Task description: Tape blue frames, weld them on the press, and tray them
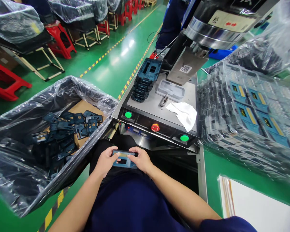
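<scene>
Over my lap, both hands grip one blue plastic housing (125, 162) with a dark rectangular window and a tan strip along its upper part. My left hand (108, 161) closes on its left end, thumb lying on the strip. At the other end my right hand (140, 158) pinches it, its thumb on the face too. The undersides of the fingers are hidden. Ahead is a machine bed (154, 104) with a pale grey fixture (171, 90) below a metal press head (183, 67). A stack of dark blue housings (145, 79) stands left of the fixture.
A plastic-lined bin (94, 143) with many loose housings is at left. Clear trays (232, 129) holding housings are piled at right. A white cloth (185, 114) lies on the bed. Green buttons (128, 114) and a red stop button (155, 127) line its front edge.
</scene>
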`<state>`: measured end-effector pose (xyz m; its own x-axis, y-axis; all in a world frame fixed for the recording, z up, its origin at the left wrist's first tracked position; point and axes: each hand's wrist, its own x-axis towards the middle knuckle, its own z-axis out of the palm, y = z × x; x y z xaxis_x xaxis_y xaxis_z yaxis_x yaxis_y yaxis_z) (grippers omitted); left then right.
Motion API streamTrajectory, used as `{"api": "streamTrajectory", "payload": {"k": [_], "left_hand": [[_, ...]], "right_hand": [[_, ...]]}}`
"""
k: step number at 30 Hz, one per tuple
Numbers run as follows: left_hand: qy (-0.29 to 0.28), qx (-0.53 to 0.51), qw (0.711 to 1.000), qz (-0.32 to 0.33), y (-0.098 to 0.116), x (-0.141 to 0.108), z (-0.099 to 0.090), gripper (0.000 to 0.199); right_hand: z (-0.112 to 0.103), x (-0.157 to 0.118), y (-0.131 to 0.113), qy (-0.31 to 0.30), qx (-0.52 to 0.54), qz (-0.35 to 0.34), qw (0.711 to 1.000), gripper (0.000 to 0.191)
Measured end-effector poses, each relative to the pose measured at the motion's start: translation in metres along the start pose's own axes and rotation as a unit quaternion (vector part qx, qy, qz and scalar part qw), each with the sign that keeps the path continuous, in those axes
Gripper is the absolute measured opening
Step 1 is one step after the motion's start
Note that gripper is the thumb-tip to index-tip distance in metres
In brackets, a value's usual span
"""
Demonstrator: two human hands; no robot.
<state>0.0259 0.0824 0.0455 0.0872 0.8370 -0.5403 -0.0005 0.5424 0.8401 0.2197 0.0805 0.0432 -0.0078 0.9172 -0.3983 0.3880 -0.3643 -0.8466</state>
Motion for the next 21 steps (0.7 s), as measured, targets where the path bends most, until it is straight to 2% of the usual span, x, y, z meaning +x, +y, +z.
{"api": "streamTrajectory", "payload": {"k": [8, 14, 16, 18, 19, 21], "left_hand": [[0.012, 0.021, 1.000, 0.003, -0.001, 0.001, 0.000, 0.043], [0.023, 0.001, 1.000, -0.006, -0.001, 0.002, 0.001, 0.046], [0.020, -0.015, 1.000, -0.008, 0.001, 0.001, 0.000, 0.049], [0.022, -0.044, 0.999, -0.011, 0.002, -0.002, 0.000, 0.054], [0.022, -0.059, 0.998, -0.014, 0.003, -0.003, -0.001, 0.057], [0.060, -0.117, 0.989, -0.064, 0.002, -0.003, -0.004, 0.063]], "right_hand": [[0.001, -0.002, -0.003, -0.006, -0.039, -0.004, 0.999, 0.022], [0.001, -0.003, -0.001, -0.023, -0.071, -0.009, 0.997, 0.025], [-0.003, -0.005, -0.001, -0.027, -0.086, -0.060, 0.994, 0.032], [-0.010, -0.009, -0.002, -0.050, -0.114, -0.145, 0.982, 0.051], [-0.014, -0.012, -0.004, -0.069, -0.134, -0.189, 0.970, 0.064], [-0.023, -0.017, -0.007, -0.112, -0.190, -0.259, 0.940, 0.085]]}}
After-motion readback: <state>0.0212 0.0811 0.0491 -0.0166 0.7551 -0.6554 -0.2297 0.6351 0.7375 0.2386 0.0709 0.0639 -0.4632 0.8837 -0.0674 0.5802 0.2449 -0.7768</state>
